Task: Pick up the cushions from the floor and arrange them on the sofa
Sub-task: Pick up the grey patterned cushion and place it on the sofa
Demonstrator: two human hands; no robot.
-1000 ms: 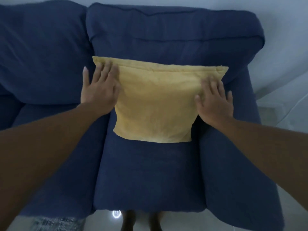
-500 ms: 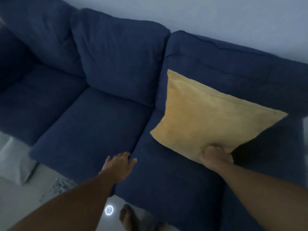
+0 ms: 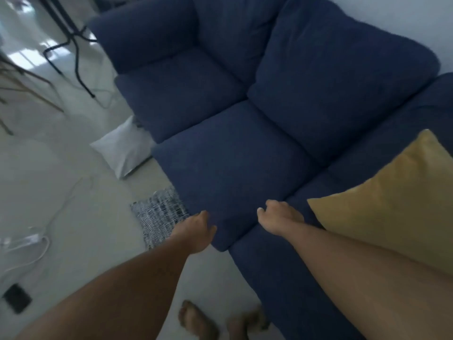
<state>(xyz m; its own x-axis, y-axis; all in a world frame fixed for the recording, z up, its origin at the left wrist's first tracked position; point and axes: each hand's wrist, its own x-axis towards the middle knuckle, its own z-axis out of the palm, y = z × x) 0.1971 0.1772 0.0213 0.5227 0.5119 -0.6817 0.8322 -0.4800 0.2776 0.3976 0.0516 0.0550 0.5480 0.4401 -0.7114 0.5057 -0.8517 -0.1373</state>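
A yellow cushion point(image 3: 392, 202) leans against the backrest on the right seat of the dark blue sofa point(image 3: 232, 168). On the floor beside the sofa's front edge lie a white cushion point(image 3: 122, 149) and, nearer me, a black-and-white patterned cushion point(image 3: 159, 215). My left hand point(image 3: 196, 229) hovers over the front edge of the middle seat, just right of the patterned cushion, fingers loosely curled and holding nothing. My right hand point(image 3: 279, 217) hangs over the same seat edge, left of the yellow cushion, also with nothing in it.
White cables and a power strip point(image 3: 22, 241) trail over the pale floor at the left. Black metal legs point(image 3: 73, 45) and wooden legs point(image 3: 27, 87) stand at the upper left. My bare feet point(image 3: 196, 320) are at the bottom, close to the sofa front.
My right hand has let go of the yellow cushion and drawn left. My view has swung left, bringing the white and patterned cushions on the floor into sight. Both hands moved left.
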